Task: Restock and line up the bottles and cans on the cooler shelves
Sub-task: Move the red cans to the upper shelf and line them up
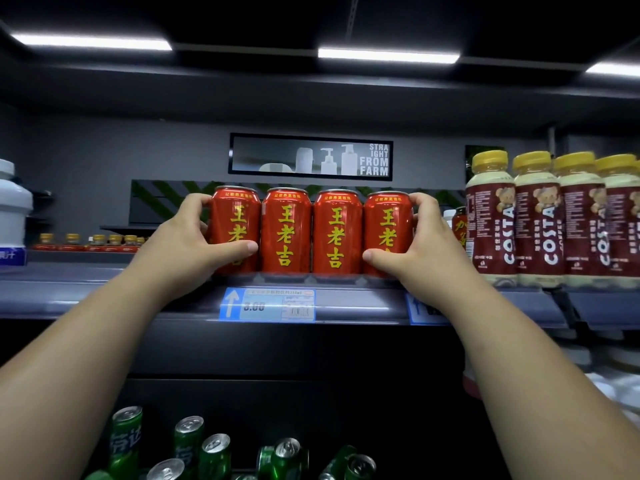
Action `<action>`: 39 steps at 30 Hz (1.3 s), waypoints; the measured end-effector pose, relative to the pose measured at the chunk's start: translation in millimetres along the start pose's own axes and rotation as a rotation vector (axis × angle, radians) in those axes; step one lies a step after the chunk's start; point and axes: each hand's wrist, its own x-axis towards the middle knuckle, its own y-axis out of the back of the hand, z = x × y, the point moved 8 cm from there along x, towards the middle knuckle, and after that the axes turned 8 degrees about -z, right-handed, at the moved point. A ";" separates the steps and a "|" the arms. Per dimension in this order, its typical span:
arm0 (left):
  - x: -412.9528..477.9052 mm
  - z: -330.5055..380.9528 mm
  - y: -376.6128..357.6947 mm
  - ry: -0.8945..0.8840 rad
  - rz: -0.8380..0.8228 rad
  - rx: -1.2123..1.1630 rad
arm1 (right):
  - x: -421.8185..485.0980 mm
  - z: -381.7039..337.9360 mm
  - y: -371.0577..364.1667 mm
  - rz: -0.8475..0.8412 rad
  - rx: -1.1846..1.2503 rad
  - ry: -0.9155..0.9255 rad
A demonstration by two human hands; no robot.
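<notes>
Several red cans with yellow characters stand side by side at the front of the upper cooler shelf (349, 299). My left hand (187, 237) grips the leftmost red can (239, 216), thumb across its front and fingers round its far side. My right hand (422, 237) grips the rightmost red can (386, 216) the same way from the right. The two middle cans (311, 230) stand upright between them, touching their neighbours.
Costa coffee bottles (540, 216) with yellow caps line the shelf to the right. A white jug (12, 202) stands at far left. Green cans (194, 445) sit loosely on the lower shelf, some tilted. A blue price tag (266, 304) hangs on the shelf edge.
</notes>
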 end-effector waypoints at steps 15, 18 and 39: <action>1.6 -2.2 3.8 -0.019 0.062 0.086 | -3.5 -3.4 1.1 0.010 -0.024 0.014; 2.7 -3.4 3.8 -0.026 0.060 0.078 | -4.4 -3.3 1.7 0.015 -0.026 0.017; 1.5 -1.7 2.2 -0.005 0.055 0.120 | -5.1 -4.5 4.1 0.034 -0.093 0.041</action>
